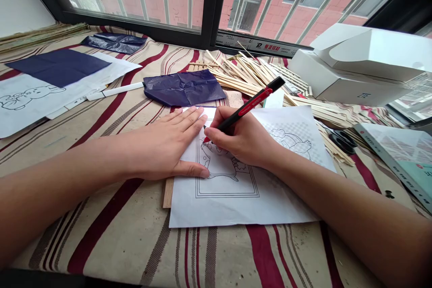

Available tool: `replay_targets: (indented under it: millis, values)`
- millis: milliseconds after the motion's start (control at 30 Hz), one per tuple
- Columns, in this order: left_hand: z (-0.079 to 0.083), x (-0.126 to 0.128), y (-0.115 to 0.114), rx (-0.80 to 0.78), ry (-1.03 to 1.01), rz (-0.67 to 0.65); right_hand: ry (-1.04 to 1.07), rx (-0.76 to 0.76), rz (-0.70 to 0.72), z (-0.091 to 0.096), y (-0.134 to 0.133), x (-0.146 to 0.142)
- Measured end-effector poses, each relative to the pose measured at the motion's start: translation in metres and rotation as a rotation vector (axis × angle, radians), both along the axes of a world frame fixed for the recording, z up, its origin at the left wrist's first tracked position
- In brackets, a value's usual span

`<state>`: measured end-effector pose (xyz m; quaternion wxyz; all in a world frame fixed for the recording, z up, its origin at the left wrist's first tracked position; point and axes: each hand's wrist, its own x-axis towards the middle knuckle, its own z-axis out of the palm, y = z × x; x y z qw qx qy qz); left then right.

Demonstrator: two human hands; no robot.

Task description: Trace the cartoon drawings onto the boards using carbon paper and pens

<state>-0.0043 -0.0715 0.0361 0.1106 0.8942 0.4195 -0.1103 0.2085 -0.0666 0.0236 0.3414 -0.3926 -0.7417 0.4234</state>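
In the head view a white sheet [216, 211] printed with framed line drawings lies on the striped cloth. My left hand [168, 144] rests flat on the sheet's left side, fingers stretched out and thumb apart. My right hand [241, 137] grips a black and red pen [256, 101], its lower end down at the upper left of the framed animal drawing. Part of that drawing is hidden under my right hand. From beneath the sheet's left edge a wooden board [168, 193] pokes out. Just beyond my left hand lies a creased dark blue sheet [184, 87].
Thin wooden sticks [243, 74] are heaped by the window. White boxes [364, 67], black-handled scissors [342, 139] and a book [401, 157] stand or lie at the right. On the left are a white pen [116, 91], a dark blue sheet [60, 66] and another printed drawing [30, 99].
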Motion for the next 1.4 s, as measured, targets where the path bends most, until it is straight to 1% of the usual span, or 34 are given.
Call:
replay_targets:
  millis: [167,267,433,500,567,667,733,800,900,967,1033,1067,1100,1200,1300,1333,1400]
  values:
    - [-0.003,-0.008,0.003,0.017,-0.066,-0.037,-0.002,-0.025,-0.004,0.002,-0.001,-0.001]
    - [-0.002,-0.011,0.006,0.013,-0.045,-0.025,0.025,-0.076,-0.013,0.002,-0.001,0.0]
    - [0.002,-0.013,0.006,-0.01,0.024,0.031,0.28,-0.202,-0.149,0.0,0.006,0.004]
    - [0.004,-0.013,0.006,-0.019,0.052,0.046,0.36,-0.237,-0.177,-0.002,0.007,0.004]
    - [0.007,-0.013,0.005,-0.032,0.077,0.059,0.375,-0.244,-0.179,-0.004,0.008,0.003]
    - [0.01,-0.012,0.004,-0.047,0.098,0.072,0.33,-0.216,-0.171,-0.008,0.008,0.003]
    - [0.011,-0.011,0.003,-0.055,0.116,0.068,0.35,-0.208,-0.19,-0.005,0.008,0.006]
    - [0.012,-0.009,0.004,-0.057,0.133,0.062,0.409,-0.184,-0.221,0.006,0.009,0.01]
    - [0.011,-0.011,0.005,-0.052,0.114,0.058,0.459,-0.066,-0.269,0.037,0.012,0.012]
    - [0.008,-0.013,0.005,-0.05,0.078,0.062,0.454,0.014,-0.288,0.058,0.014,0.006]
    - [0.007,-0.015,0.005,-0.044,0.043,0.064,0.416,0.019,-0.249,0.068,0.016,-0.006]
    - [0.006,-0.016,0.005,-0.039,0.03,0.064,0.389,-0.005,-0.218,0.067,0.018,-0.012]
    - [0.006,-0.016,0.005,-0.035,0.022,0.064,0.379,-0.017,-0.198,0.062,0.021,-0.018]
    - [0.008,-0.014,0.003,-0.036,0.04,0.063,0.363,-0.072,-0.189,0.034,0.031,-0.03]
    - [0.008,-0.013,0.003,-0.05,0.061,0.072,0.385,-0.11,-0.216,0.006,0.039,-0.03]
    - [0.008,-0.013,0.003,-0.05,0.054,0.073,0.366,-0.112,-0.218,0.0,0.041,-0.028]
    - [0.007,-0.013,0.004,-0.042,0.031,0.065,0.303,-0.111,-0.2,-0.006,0.042,-0.025]
